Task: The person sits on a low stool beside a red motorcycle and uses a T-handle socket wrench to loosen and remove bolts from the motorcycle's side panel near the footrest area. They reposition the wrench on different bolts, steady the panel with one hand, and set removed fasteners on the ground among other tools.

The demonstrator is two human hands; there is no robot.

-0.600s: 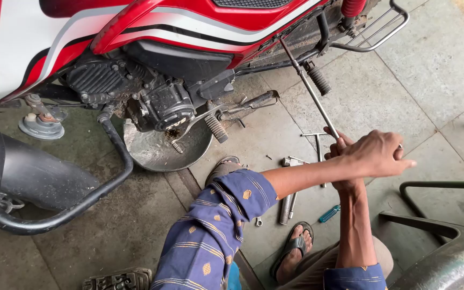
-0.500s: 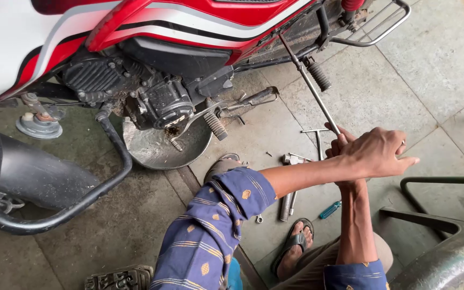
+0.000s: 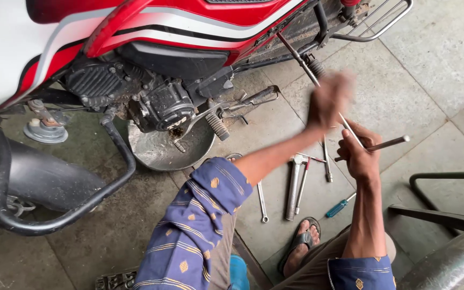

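Left hand [image 3: 328, 99] had lifted off right hand [image 3: 360, 156], blurred, fingers unreadable; right fist stayed clamped on T-handle wrench [image 3: 345, 121], so turning likely continued one-handed.

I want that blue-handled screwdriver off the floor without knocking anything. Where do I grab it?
Grip the blue handle; it is the thick end and lies clear on the paving. Probably come from above on the side away from the sandalled foot. Its thin shaft points up toward the right hand.

Floor [image 3: 430, 70]: grey concrete slabs with visible joints, stained darker and damp-looking at near left under even daylight. Red and white motorcycle [image 3: 151, 32] across the far side. Dark metal frame [image 3: 447, 177] at near right.
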